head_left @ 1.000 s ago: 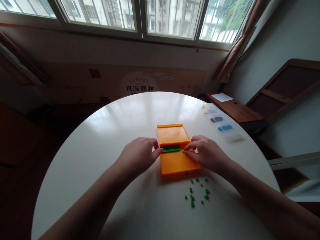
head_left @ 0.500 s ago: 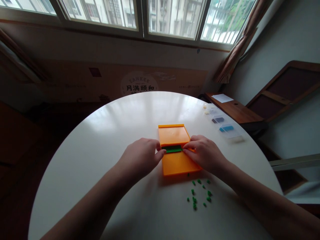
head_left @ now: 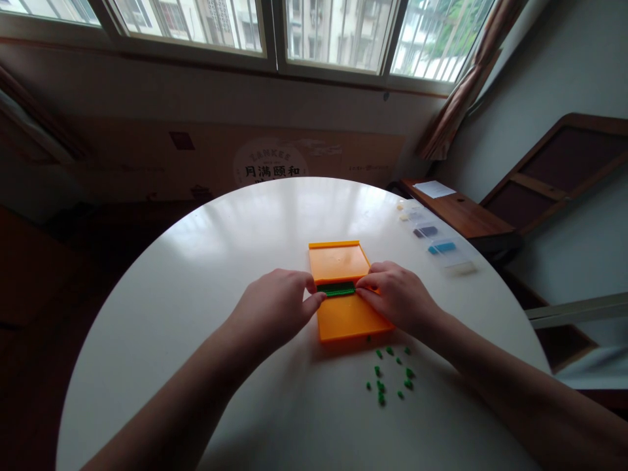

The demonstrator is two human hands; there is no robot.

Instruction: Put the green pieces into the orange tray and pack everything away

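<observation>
**Two Hands Meet at a Ridged Green Strip**

A person's bare left hand (head_left: 279, 297) and right hand (head_left: 400, 294) bracket a narrow, ridged green strip (head_left: 337, 289) at a round, glossy white surface (head_left: 196, 261) below a barred window (head_left: 338, 33). The strip lies lengthwise between them across a flat orange plastic tray (head_left: 350, 320), just on the near side of the raised ridge that crosses it.

At the left grip, thumb and forefinger close around the strip's left end; from where I stand, I cannot tell whether they clamp it. At the right grip, thumb and fingertips come nearly together at the opposite end, and the fingers hide whatever may be between them.

Small green pieces (head_left: 381, 398) are scattered in front of the tray, nearer the right forearm. Well apart, toward the far right edge, sits a clear plastic container (head_left: 456, 263), with a bright blue block (head_left: 442, 248) and a dark block (head_left: 426, 231) showing.
</observation>
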